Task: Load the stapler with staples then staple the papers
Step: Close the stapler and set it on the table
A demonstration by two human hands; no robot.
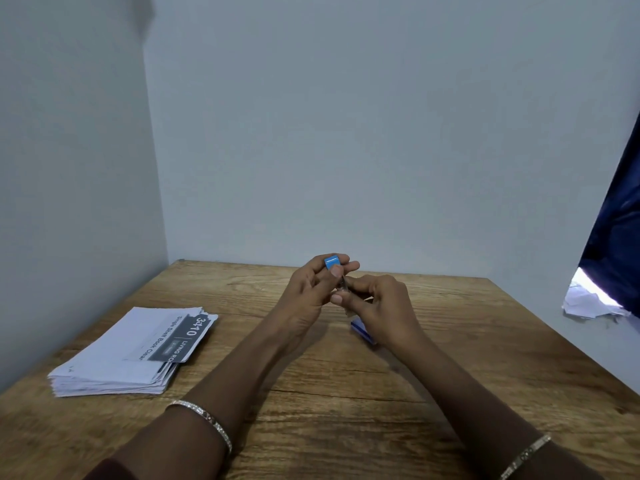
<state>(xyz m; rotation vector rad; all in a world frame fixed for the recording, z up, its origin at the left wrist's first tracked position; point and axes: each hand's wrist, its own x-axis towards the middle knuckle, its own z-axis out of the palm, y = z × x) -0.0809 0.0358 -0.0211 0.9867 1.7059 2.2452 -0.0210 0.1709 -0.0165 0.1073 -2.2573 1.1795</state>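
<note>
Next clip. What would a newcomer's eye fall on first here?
The two hands meeting above the middle of the wooden table: the left hand grips a small blue stapler, and the right hand pinches at its metal part. Next, the stack of papers lying at the table's left, and a dark blue curtain at the right edge.

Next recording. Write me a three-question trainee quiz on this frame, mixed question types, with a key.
1. True or false: the paper stack lies on the table at the person's left, with neither hand touching it.
2. Whose fingers hold the blue end of the stapler? A) left hand B) right hand C) neither
3. Fill in: the small box on the table under the right hand is ____.
Key: 1 true; 2 A; 3 blue.
</note>
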